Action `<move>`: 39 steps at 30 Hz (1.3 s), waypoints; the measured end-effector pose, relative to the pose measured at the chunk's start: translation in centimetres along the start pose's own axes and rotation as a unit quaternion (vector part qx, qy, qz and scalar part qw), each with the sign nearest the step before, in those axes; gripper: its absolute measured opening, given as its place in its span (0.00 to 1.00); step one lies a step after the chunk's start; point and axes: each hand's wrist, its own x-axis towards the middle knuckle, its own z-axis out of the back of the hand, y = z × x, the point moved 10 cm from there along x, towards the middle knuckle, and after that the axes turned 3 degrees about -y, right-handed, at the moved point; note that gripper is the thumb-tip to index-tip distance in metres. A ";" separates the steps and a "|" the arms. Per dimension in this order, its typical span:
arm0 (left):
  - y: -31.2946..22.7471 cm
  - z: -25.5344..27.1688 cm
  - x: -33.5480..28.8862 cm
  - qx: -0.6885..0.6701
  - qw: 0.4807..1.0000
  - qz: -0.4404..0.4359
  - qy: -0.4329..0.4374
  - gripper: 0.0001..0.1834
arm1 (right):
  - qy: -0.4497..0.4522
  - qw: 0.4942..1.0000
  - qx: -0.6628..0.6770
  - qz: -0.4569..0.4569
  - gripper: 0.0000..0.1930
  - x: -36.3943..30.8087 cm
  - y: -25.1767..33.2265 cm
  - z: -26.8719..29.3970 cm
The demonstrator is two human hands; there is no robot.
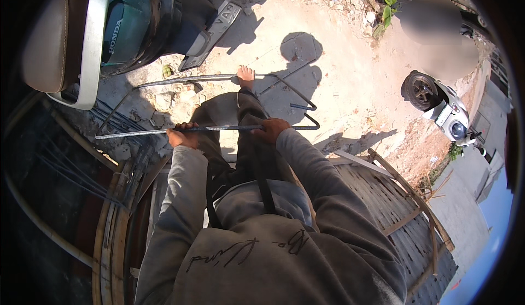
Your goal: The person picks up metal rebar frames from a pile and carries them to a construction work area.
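Observation:
A steel rebar stirrup (227,128), bent into a long four-sided loop, spans the space before me. Its two hooked ends stick out at the right corner, apart from each other. My left hand (183,135) wraps round the near bar, left of the middle. Farther right on that same bar, my right hand (271,130) is closed round it. The far bar passes by my bare foot (246,75); whether they touch I cannot tell. My dark trousers show beneath the loop.
At upper left stands a green motorbike (131,23) with a brown seat. A white scooter (451,116) is at right, near a blurred person (432,31). Wooden boards (383,206) lie at lower right. Bamboo poles (112,234) and thin rods are at lower left. Rubble borders the ground.

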 end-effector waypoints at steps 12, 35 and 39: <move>-5.1 3.4 -4.9 -0.023 1.000 -0.005 -0.010 0.20 | -0.007 0.999 0.038 0.037 0.24 -9.0 6.8 3.5; 1.3 0.8 2.2 0.017 1.000 -0.015 0.015 0.21 | -0.122 0.992 0.028 0.017 0.14 0.0 -2.9 0.1; 1.3 0.0 1.8 0.025 1.000 -0.016 -0.002 0.21 | -0.206 0.976 0.053 0.050 0.23 -0.9 -4.8 2.3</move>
